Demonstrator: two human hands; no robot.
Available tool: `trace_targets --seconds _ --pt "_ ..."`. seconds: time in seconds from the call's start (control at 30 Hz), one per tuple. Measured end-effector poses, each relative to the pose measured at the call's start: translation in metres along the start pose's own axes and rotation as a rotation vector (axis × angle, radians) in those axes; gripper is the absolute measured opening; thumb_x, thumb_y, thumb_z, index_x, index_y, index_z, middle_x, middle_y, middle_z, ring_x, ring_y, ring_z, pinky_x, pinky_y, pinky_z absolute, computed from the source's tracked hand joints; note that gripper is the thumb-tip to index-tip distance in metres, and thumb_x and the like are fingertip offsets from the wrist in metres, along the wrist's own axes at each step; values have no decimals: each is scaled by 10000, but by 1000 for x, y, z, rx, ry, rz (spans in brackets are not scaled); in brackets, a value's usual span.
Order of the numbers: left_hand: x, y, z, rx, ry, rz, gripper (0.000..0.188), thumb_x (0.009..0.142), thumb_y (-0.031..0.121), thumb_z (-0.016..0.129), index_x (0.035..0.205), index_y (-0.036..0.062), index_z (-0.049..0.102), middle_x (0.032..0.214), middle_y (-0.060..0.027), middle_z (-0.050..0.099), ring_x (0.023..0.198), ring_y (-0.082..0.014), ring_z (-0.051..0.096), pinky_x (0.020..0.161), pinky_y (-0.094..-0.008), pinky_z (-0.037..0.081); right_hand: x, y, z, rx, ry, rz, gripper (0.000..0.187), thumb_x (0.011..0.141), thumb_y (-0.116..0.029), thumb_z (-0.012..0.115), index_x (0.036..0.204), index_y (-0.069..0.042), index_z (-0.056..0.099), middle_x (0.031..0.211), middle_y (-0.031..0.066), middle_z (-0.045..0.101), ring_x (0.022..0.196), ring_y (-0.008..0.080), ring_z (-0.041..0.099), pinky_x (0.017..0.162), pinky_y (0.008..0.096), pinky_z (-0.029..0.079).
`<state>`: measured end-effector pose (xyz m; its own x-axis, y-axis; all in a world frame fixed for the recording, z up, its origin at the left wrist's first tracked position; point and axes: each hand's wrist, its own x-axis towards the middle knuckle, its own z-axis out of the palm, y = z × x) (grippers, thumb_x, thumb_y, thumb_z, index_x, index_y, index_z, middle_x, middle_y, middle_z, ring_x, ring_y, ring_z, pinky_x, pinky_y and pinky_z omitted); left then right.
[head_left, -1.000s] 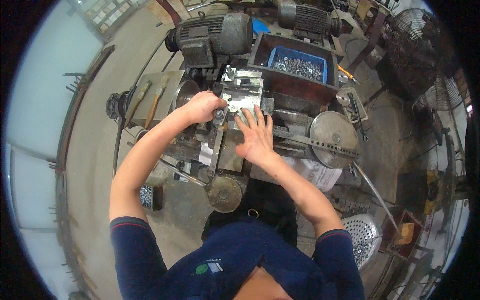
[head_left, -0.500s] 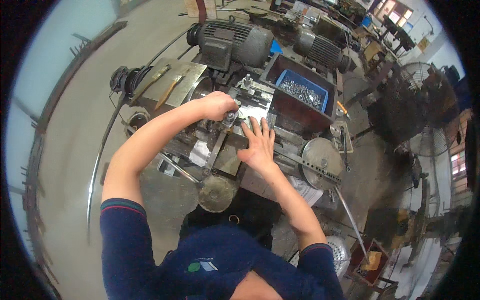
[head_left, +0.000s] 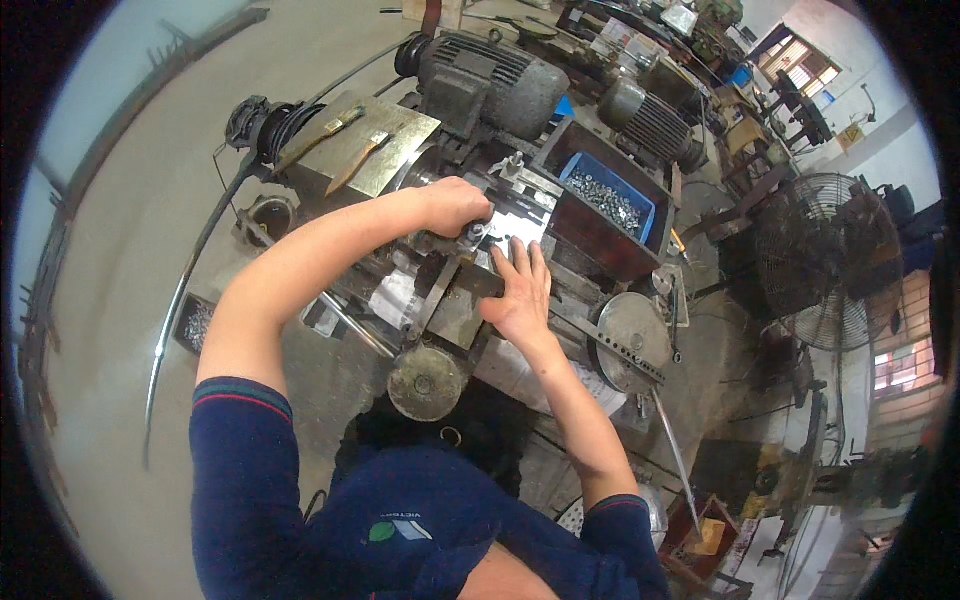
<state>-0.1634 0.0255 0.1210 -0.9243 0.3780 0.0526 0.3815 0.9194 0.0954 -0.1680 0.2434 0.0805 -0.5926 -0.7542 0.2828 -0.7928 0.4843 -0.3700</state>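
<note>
My left hand [head_left: 458,207] is closed in a fist over the middle of a small lathe-like machine. It is right beside a bolted metal clamp block [head_left: 475,235]; whatever its fingers grip is hidden. Palm down, my right hand [head_left: 520,300] has its fingers spread, their tips at the near edge of a bright flat metal plate [head_left: 518,228] on the machine's slide. Between my forearms lie a dark slide block [head_left: 455,312] and a round metal handwheel [head_left: 427,383].
Two wooden-handled brushes [head_left: 358,163] lie on a metal cover [head_left: 400,135] at the left. Behind my right hand, a blue tray [head_left: 640,207] of small metal parts sits in a dark box [head_left: 590,250]. Motors [head_left: 500,80] stand behind; a large fan [head_left: 825,260] is at the right.
The view has shifted and tilted a little, so the machine appears slightly turned. My left hand stays closed at the clamp block, and my right hand stays spread by the plate.
</note>
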Motion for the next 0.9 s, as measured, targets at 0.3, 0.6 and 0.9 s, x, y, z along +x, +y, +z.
trace_targets --seconds 0.3,0.6,0.9 --pt "0 0 4 21 22 -1 259 536 47 650 793 67 623 742 -141 627 782 -348 609 648 -445 470 1 0 1 -4 -24 10 720 552 -184 632 1256 -109 499 1370 174 333 1312 394 206 1039 526 192" --pt "1 7 -18 120 -111 -46 207 583 67 648 790 67 651 806 -136 651 834 -320 629 779 -492 466 -1 1 -5 -39 -45 1 730 546 -179 608 1267 -143 500 1365 164 353 1301 394 233 1042 488 206" --pt "1 -6 3 93 -118 -181 197 560 104 644 754 91 672 770 -127 652 819 -324 631 909 -645 338 2 -1 -4 -49 -97 19 774 521 -188 637 1278 -139 484 1395 150 324 1326 367 204 1046 524 190"
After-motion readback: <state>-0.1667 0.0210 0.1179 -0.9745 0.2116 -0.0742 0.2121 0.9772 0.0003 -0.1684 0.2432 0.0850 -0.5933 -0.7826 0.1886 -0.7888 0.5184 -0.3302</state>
